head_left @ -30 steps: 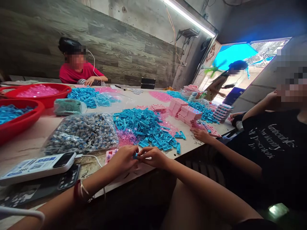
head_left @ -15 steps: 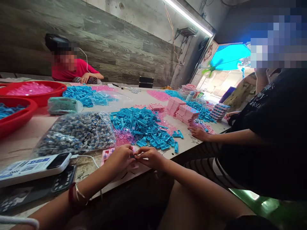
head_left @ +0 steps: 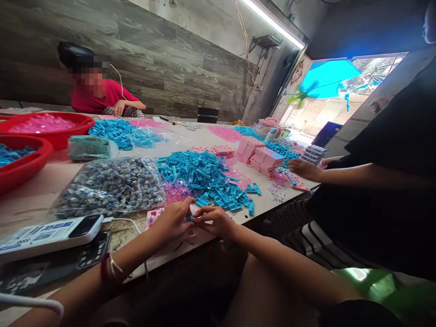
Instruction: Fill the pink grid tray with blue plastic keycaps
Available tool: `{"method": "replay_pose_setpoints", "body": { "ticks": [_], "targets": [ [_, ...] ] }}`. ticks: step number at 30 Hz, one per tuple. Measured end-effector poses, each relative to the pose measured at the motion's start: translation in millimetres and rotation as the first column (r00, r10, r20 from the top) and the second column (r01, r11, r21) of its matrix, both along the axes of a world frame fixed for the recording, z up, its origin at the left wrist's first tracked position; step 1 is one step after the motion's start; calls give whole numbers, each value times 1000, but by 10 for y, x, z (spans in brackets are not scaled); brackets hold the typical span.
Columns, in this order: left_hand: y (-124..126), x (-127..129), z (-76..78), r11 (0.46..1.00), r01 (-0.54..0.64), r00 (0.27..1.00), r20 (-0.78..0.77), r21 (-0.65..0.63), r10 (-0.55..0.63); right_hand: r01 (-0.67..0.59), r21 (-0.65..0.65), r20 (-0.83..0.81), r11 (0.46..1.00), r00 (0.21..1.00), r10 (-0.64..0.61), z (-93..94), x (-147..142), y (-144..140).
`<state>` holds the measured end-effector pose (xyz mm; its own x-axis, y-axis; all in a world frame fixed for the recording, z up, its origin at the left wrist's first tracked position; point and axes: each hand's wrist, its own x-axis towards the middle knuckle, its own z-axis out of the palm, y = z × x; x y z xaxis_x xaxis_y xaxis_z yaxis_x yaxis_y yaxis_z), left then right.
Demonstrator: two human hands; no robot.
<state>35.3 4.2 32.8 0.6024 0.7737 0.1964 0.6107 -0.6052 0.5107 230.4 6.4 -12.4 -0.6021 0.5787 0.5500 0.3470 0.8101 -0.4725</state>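
Observation:
Near the table's front edge my left hand (head_left: 175, 219) is closed, with a small blue plastic piece (head_left: 189, 218) showing at its fingertips. My right hand (head_left: 214, 221) meets it there, its thumb and fingers pinched together against the left fingertips. What the right fingers grip is hidden. Partly under my left hand lies a pink compartment tray (head_left: 151, 218) with small pieces in it. Just beyond my hands spreads a pile of blue plastic trays (head_left: 197, 175), small and oblong, with clear pink bits (head_left: 177, 191) beside it.
A clear bag of grey-and-blue parts (head_left: 112, 188) lies left, behind a white power bank (head_left: 51, 238). Red basins (head_left: 44, 147) stand far left. Pink trays (head_left: 265, 160) are stacked right, near a co-worker's hand (head_left: 304, 169). Another person (head_left: 102, 97) sits across the table.
My left thumb has lifted and the blue piece shows more between my hands. The co-worker on the right has leaned back and moved a hand away from the table edge toward the stacks.

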Motion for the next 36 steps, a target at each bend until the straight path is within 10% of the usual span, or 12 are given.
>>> {"method": "replay_pose_setpoints", "body": {
  "ticks": [10,15,23,31,36],
  "targets": [
    [-37,96,-218,993,76,994,81,-93,-69,72,-13,180,997,981,-68,-56,-24,-12],
    [-17,-53,-70,978,169,974,171,-125,-146,67,-79,47,995,997,-63,148,-74,9],
    [153,-496,158,979,198,968,-145,-52,-204,-71,-77,155,995,984,82,237,-254,26],
    [98,-582,-16,988,149,983,-101,-43,-153,-132,-46,158,990,978,138,236,-365,58],
    [90,-579,-102,994,113,990,-82,-5,-113,48,-93,34,994,998,-45,267,-317,55]
  ]
}}
